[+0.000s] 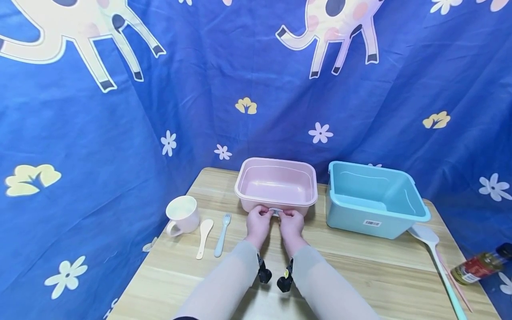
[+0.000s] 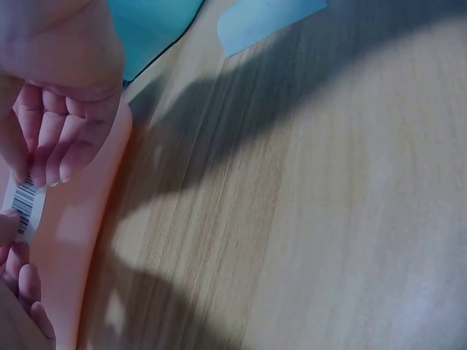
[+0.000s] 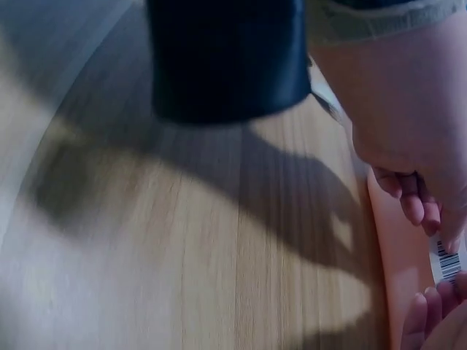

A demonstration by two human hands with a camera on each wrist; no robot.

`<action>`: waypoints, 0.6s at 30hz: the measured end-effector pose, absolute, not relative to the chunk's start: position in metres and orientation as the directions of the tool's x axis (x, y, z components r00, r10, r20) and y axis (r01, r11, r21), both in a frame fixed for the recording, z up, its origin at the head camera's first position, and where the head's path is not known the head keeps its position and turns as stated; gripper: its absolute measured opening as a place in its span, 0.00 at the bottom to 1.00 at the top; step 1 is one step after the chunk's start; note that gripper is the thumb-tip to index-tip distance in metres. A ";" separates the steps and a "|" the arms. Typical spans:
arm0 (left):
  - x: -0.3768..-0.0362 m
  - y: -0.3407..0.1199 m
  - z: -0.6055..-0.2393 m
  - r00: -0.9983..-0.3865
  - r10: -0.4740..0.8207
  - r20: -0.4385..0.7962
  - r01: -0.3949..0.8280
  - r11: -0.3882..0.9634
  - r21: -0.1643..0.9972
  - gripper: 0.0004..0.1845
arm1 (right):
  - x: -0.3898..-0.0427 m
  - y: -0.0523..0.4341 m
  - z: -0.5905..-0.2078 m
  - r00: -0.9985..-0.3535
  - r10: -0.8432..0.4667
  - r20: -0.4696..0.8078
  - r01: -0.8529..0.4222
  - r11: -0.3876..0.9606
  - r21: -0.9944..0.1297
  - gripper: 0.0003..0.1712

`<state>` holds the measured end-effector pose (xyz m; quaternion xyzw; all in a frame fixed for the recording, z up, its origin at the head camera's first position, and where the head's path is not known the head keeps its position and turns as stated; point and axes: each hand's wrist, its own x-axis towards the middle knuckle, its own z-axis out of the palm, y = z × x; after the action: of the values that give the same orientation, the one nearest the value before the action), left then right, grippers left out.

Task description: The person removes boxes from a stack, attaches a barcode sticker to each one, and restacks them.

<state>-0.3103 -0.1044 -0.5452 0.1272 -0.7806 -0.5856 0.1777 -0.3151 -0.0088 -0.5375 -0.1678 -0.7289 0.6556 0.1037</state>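
Observation:
A pink plastic basin (image 1: 276, 192) stands at the back middle of the wooden table. On its front wall is a small white barcode label (image 1: 276, 212). My left hand (image 1: 258, 223) pinches the label's left end with thumb and fingertips. At the other end, my right hand (image 1: 291, 226) pinches it the same way. In the left wrist view the label (image 2: 25, 208) shows black bars between both hands, still against the pink wall. The right wrist view has the label (image 3: 447, 261) partly covered by fingertips; whether an edge is lifted cannot be told.
A teal basin (image 1: 372, 215) with its own barcode label stands to the right. On the left are a white mug (image 1: 183, 215), a cream spoon (image 1: 204, 235) and a blue fork (image 1: 222, 235). A spatula (image 1: 436, 253), a pink stick and a bottle (image 1: 478, 268) lie far right.

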 end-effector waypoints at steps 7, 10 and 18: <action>-0.310 -0.104 -0.545 -0.887 -0.434 0.155 0.028 0.285 0.958 0.06 | -0.313 -0.014 -0.536 -0.918 0.366 -0.151 0.137 -0.066 -0.988 0.04; -0.312 -0.105 -0.546 -0.895 -0.434 0.107 -0.017 0.271 0.962 0.05 | -0.313 -0.015 -0.536 -0.917 0.363 -0.167 0.140 -0.100 -0.985 0.04; -0.313 -0.105 -0.549 -0.899 -0.435 0.058 -0.062 0.256 0.965 0.05 | -0.312 -0.017 -0.533 -0.910 0.366 -0.195 0.153 -0.141 -0.978 0.04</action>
<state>-0.3135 -0.1054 -0.5485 0.1600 -0.7765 -0.5886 0.1584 -0.3117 -0.0175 -0.5332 -0.1992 -0.6512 0.7286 0.0734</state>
